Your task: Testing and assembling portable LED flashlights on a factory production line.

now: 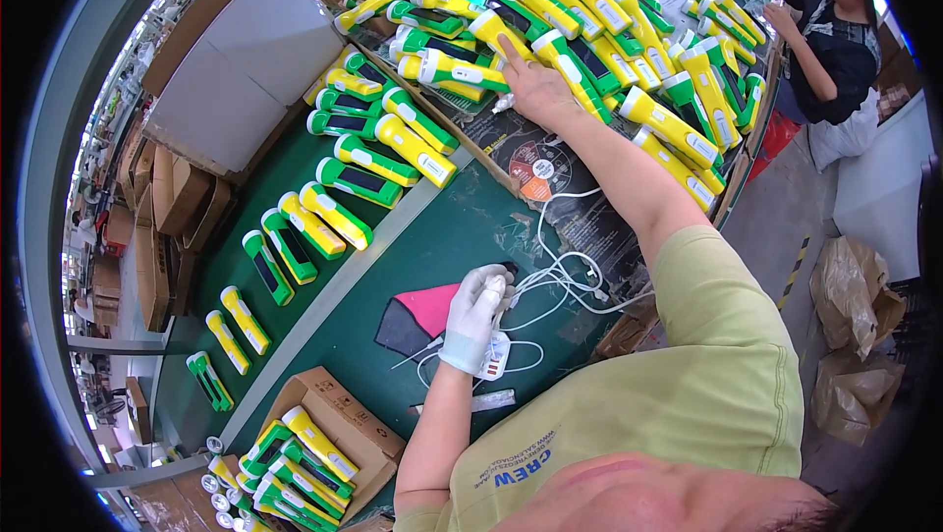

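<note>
My right hand (542, 92), bare, reaches into a large pile of yellow-and-green flashlights. Its index finger stretches along a yellow flashlight (488, 29), and the hand lies against that flashlight's near end; the other fingers are partly hidden. A small white plug (502, 104) shows just below this hand. My left hand (471, 321) wears a white glove and is curled closed above the green table. White cables (558, 277) run into its fingers, though the held end is mostly covered. Beneath its wrist rests a white power strip (496, 355), beside a pink-and-grey cloth (417, 316).
Several flashlights (339, 178) lie in a row along the green conveyor belt (221, 281) at left. A cardboard box (334, 399) filled with flashlights stands at the near left. Printed cardboard (516, 154) lies under the pile. Another person (835, 41) works at the far right.
</note>
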Tool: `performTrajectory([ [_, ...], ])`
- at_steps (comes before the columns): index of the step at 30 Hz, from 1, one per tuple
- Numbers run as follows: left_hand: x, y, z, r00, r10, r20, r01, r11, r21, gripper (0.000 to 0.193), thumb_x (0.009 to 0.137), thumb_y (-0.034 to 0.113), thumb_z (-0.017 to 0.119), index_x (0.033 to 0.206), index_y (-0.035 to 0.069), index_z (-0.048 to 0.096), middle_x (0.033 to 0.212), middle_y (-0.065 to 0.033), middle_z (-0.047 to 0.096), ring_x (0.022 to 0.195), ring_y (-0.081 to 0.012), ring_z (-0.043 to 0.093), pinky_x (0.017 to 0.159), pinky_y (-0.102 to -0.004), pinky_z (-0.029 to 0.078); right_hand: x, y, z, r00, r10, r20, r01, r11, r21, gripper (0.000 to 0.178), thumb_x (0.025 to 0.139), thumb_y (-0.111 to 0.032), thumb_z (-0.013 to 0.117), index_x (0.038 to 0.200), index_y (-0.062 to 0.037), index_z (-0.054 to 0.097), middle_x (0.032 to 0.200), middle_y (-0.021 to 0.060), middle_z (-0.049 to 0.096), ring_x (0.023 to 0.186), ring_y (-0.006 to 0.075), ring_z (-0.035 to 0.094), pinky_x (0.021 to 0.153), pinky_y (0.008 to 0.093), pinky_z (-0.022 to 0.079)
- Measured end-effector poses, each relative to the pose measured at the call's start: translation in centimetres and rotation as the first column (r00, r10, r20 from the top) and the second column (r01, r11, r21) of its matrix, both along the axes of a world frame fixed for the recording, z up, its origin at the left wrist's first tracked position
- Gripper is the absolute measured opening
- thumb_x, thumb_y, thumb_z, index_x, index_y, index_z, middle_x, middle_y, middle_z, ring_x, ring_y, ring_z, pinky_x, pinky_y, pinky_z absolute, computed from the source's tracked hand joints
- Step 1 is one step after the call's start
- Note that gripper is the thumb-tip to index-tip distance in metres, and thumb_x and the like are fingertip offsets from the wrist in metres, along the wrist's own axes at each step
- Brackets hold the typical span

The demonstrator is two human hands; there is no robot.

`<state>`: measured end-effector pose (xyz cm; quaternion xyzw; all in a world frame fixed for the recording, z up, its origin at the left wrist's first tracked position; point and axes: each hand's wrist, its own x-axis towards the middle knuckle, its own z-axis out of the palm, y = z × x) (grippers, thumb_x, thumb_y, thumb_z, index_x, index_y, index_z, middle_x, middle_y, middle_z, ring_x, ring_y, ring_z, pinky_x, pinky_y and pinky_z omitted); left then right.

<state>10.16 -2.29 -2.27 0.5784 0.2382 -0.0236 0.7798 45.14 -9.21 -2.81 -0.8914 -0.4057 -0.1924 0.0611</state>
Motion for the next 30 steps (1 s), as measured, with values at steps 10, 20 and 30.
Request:
performTrajectory([
  [10,0.1,0.1,0.5,1.000,-0.018,-0.015,0.017,0.999,-0.028,0.034,0.096,0.025,0.054,0.120,0.000,0.054,0.112,-0.0098,0.059,0.098,-0.0171,0.058,0.087,-0.0297,0.047,5.0,2.6,-1.2,0.996,-0.053,0.066,0.050,0.998,0.039,0.026,0.083,-0.007,0.054,0.107,0.0012,0.060,0.156,0.0218,0.016,0.092,0.0287,0.065,0.079,0.0402,0.056],
  [20,0.3,0.1,0.4,1.000,-0.015,-0.008,0.015,0.999,-0.048,0.036,0.095,0.026,0.054,0.119,-0.001,0.053,0.110,-0.0124,0.060,0.097,-0.0191,0.059,0.087,-0.0311,0.048,9.2,3.9,-1.2,0.986,-0.139,0.095,0.140,0.990,-0.001,0.032,0.079,-0.008,0.059,0.110,-0.0009,0.060,0.154,0.0251,0.021,0.085,0.0303,0.069,0.076,0.0403,0.057],
  [30,0.2,0.2,0.2,1.000,-0.011,0.002,0.011,0.997,-0.075,0.031,0.097,0.022,0.054,0.118,0.000,0.055,0.107,-0.0096,0.061,0.096,-0.0172,0.059,0.085,-0.0303,0.048,7.4,3.7,-0.2,0.973,-0.221,-0.066,0.220,0.975,-0.024,0.035,0.081,-0.020,0.061,0.112,-0.0042,0.062,0.153,0.0233,0.026,0.092,0.0307,0.068,0.077,0.0438,0.055],
])
